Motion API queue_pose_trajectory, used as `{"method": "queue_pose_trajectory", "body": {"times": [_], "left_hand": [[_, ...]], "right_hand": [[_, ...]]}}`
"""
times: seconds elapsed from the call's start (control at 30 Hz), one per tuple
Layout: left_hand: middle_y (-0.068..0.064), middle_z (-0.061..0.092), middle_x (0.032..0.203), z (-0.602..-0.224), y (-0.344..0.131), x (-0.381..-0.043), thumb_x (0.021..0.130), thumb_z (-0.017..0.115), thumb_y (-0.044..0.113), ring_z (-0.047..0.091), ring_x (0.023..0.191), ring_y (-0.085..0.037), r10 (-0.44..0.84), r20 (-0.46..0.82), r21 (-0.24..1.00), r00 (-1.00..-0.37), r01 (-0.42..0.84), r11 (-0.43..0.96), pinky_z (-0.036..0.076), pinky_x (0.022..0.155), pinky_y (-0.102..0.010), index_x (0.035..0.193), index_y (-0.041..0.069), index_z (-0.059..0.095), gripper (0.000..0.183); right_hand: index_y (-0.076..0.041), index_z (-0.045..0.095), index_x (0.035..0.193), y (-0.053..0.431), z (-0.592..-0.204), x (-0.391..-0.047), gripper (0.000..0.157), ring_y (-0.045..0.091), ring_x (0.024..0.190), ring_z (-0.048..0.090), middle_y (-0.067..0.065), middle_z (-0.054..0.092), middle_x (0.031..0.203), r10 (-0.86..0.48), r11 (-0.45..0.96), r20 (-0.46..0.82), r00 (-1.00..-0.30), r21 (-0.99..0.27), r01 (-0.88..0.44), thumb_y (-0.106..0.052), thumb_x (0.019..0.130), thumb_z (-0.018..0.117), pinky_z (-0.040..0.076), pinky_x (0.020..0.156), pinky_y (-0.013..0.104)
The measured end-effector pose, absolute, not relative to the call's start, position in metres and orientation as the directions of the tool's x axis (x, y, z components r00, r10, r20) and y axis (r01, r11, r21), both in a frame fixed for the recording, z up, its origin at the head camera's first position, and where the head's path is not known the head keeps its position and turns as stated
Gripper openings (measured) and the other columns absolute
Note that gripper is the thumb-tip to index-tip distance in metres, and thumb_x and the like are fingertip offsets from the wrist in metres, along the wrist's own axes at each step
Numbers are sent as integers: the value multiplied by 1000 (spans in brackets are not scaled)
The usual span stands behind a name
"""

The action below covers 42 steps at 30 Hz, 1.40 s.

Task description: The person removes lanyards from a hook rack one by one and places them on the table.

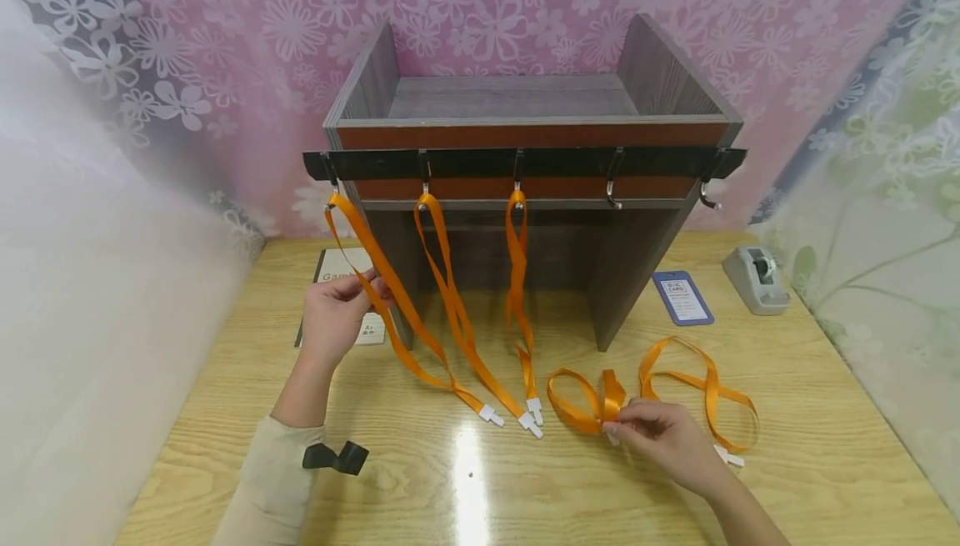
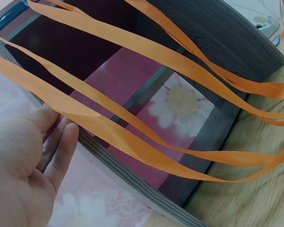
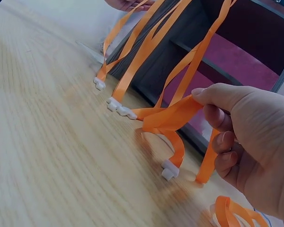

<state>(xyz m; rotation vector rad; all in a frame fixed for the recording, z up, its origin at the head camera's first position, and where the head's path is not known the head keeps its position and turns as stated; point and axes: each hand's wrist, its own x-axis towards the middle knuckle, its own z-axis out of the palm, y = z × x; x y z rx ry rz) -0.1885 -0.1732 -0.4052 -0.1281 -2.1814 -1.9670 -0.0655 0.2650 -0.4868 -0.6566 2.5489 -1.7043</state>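
Within the pinch of your right hand (image 1: pixel 667 444) is a loose orange lanyard (image 1: pixel 613 396); your left hand (image 1: pixel 336 314) pinches the leftmost hanging lanyard (image 2: pixel 104 126). Steady that one while you untwist the other, keeping clear of the white clips (image 1: pixel 530 423) between your hands.

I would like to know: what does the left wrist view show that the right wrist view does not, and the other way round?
Only the left wrist view: a large white flower on the pink surface seen through the shelf.

Only the right wrist view: the right hand, its thumb and fingers pinching an orange strap, and several white clips at the strap ends.

Both: the left hand, close in its own view and only partly at the top edge of the other, hanging orange straps, the shelf, and the wooden table.
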Motion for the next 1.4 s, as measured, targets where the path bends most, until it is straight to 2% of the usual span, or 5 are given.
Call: {"method": "queue_pose_trajectory", "body": {"times": [0.13, 0.53, 0.7, 1.1, 1.4], "left_hand": [[12, 76, 75, -406, -172, -189, 93, 72, 14, 75, 72, -7, -58, 218, 974, -974, 213, 75, 64, 71, -27, 102, -15, 72, 31], [9, 77, 82, -406, -172, -188, 93, 71, 11, 75, 67, -17, -63, 218, 976, -974, 216, 42, 64, 71, -29, 104, -16, 71, 29], [11, 77, 85, -407, -171, -188, 93, 71, 11, 75, 66, -14, -68, 214, 976, -974, 212, 42, 64, 71, -28, 104, -16, 71, 29], [8, 76, 75, -407, -173, -189, 93, 72, 15, 75, 70, -15, -62, 219, 975, -974, 216, 57, 64, 74, -29, 101, -15, 72, 31], [8, 76, 77, -407, -172, -189, 93, 72, 16, 75, 71, -11, -49, 219, 975, -975, 215, 61, 64, 73, -28, 102, -15, 72, 32]], "right_hand": [[-6, 75, 91, 266, -486, -63, 4, -2, 60, 46, 2, 69, 78, -346, 361, 169, -923, -884, -298, -3, 89, 73, 43, 43, 22], [-17, 76, 88, 269, -492, -61, 6, -5, 60, 46, -8, 65, 76, -357, 449, 127, -925, -845, -290, -11, 88, 76, 44, 45, 19], [-18, 76, 86, 268, -493, -60, 5, -6, 59, 45, -11, 63, 74, -355, 472, 124, -926, -832, -292, -13, 88, 77, 44, 45, 18], [-12, 78, 99, 271, -492, -60, 9, -4, 67, 59, -4, 73, 86, -402, 476, 43, -915, -844, -249, -17, 91, 73, 55, 54, 22], [-14, 78, 99, 270, -491, -60, 10, -5, 64, 56, -1, 73, 82, -401, 474, 33, -915, -847, -238, -19, 92, 74, 53, 51, 21]]}}
